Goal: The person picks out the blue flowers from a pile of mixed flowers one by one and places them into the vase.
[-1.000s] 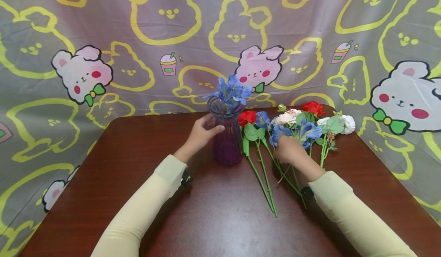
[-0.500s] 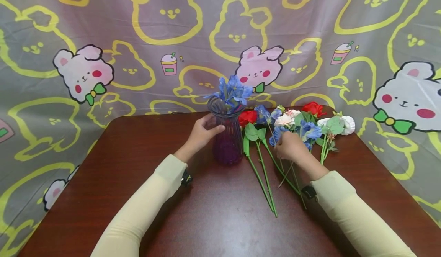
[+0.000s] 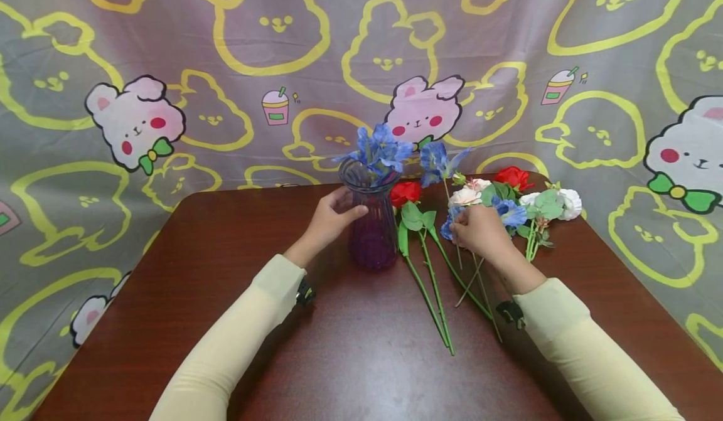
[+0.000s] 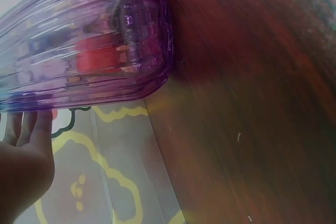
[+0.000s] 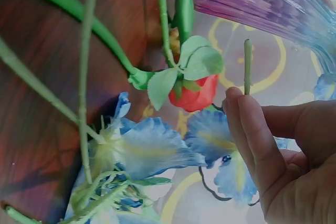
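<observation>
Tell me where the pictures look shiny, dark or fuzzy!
Head view: pale glare on the table at the bottom middle, dark shadows beside the sleeves; left wrist view: shiny streaks on the purple vase, a washed-out top-left corner, the left hand shaded, the wood grain soft and smeary; right wrist view: slightly hazy, with the tabletop dark on the left.

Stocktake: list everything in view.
Table: one, brown, foreground.
Cloth: count unclear, grey-yellow, behind.
Vase: one, purple, upright on table.
Arranged flowers: at least one, blue, in vase.
Held flower: one, blue, right of vase.
Lying irises: at least two, blue, right.
Red flowers: two, beside vase; rear right.
Pale flowers: several, pink and white, right.
Leaves: several, green, among flowers.
Sleeves: two, cream, forearms.
Wrist straps: two, black, wrists.
Left hand: one, gripping vase.
Right hand: one, pinching held flower.
</observation>
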A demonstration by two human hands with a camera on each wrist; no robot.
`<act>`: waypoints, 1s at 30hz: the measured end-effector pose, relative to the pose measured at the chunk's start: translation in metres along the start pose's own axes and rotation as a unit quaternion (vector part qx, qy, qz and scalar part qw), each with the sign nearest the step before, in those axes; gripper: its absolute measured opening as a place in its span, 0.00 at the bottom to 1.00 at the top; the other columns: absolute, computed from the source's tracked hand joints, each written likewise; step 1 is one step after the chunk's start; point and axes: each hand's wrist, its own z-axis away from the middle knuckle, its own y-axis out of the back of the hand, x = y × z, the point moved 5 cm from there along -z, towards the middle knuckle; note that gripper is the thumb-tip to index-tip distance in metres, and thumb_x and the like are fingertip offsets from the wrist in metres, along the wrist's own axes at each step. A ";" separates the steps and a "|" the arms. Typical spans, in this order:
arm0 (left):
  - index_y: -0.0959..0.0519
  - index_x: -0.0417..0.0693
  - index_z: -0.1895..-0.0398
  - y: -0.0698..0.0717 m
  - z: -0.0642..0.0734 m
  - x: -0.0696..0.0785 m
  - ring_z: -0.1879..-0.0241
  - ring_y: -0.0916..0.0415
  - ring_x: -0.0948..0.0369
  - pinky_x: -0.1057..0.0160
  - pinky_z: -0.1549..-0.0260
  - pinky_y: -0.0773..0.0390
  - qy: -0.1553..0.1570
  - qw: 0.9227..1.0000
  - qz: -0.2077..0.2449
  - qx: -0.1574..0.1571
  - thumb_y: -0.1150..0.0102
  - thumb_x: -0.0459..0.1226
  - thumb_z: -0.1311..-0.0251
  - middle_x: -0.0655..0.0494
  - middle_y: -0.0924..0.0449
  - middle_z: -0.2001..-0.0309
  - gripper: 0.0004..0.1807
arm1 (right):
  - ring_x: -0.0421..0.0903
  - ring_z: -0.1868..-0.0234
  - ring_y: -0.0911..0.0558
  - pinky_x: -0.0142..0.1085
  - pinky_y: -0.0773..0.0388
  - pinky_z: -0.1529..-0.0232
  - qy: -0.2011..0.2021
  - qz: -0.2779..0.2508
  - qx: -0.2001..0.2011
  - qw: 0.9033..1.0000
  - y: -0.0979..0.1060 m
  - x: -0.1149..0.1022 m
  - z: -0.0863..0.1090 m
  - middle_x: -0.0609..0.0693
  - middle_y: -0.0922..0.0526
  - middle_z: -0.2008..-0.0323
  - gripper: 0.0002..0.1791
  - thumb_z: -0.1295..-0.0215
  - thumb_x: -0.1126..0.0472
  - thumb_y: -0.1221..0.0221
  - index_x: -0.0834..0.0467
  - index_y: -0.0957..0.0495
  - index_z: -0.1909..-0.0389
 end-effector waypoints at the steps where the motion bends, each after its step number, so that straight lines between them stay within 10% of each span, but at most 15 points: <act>1: 0.30 0.41 0.34 0.000 0.000 0.000 0.41 0.28 0.50 0.52 0.42 0.29 0.001 1.000 0.000 0.001 0.30 0.49 0.45 0.42 0.25 0.40 0.38 | 0.42 0.84 0.26 0.36 0.31 0.79 -0.001 0.000 0.005 1.000 0.001 -0.001 0.000 0.45 0.22 0.87 0.14 0.37 0.66 0.40 0.61 0.19 0.83; 11: 0.30 0.40 0.34 -0.001 0.002 0.000 0.41 0.28 0.51 0.52 0.41 0.30 -0.003 1.000 0.014 0.000 0.35 0.70 0.61 0.42 0.25 0.41 0.56 | 0.42 0.83 0.24 0.37 0.30 0.77 0.028 -0.016 0.084 0.996 0.017 -0.023 -0.001 0.47 0.19 0.84 0.10 0.35 0.64 0.40 0.63 0.17 0.75; 20: 0.31 0.37 0.34 -0.005 0.004 0.005 0.39 0.30 0.49 0.54 0.39 0.31 -0.005 1.000 0.004 0.004 0.37 0.36 0.37 0.40 0.27 0.39 0.30 | 0.47 0.78 0.19 0.42 0.26 0.75 0.070 -0.013 0.155 0.985 0.034 -0.050 0.006 0.51 0.17 0.79 0.09 0.33 0.61 0.39 0.63 0.18 0.70; 30: 0.34 0.30 0.34 -0.005 0.015 0.035 0.39 0.30 0.45 0.52 0.40 0.31 -0.005 1.000 0.023 -0.017 0.40 0.31 0.36 0.34 0.27 0.41 0.29 | 0.51 0.73 0.15 0.45 0.21 0.74 0.130 -0.037 0.202 0.970 0.048 -0.088 0.014 0.56 0.14 0.74 0.08 0.35 0.63 0.37 0.66 0.19 0.67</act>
